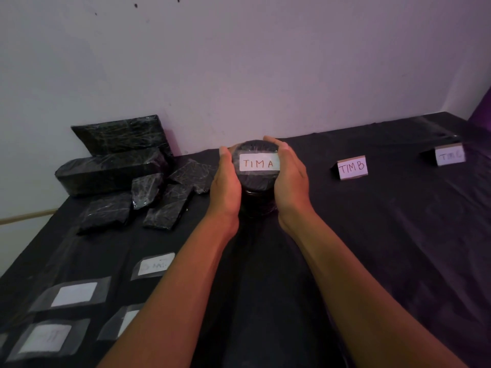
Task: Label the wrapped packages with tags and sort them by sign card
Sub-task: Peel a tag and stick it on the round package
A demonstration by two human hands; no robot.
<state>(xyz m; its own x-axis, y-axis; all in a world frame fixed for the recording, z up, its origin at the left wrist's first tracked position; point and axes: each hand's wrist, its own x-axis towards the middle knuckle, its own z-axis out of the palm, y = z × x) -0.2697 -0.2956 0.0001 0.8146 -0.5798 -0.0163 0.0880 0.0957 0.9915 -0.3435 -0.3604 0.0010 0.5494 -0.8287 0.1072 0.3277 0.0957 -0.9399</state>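
Both the left hand and right hand curl their fingers around the upright round package between them on the worktop, its "TIM A" tag facing up.

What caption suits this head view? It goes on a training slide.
Both hands, left and right, hold a round package tagged TIM A.

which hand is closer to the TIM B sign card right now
Right. The right hand cups the round package on the side facing the TIM B card; the left hand holds its far side.
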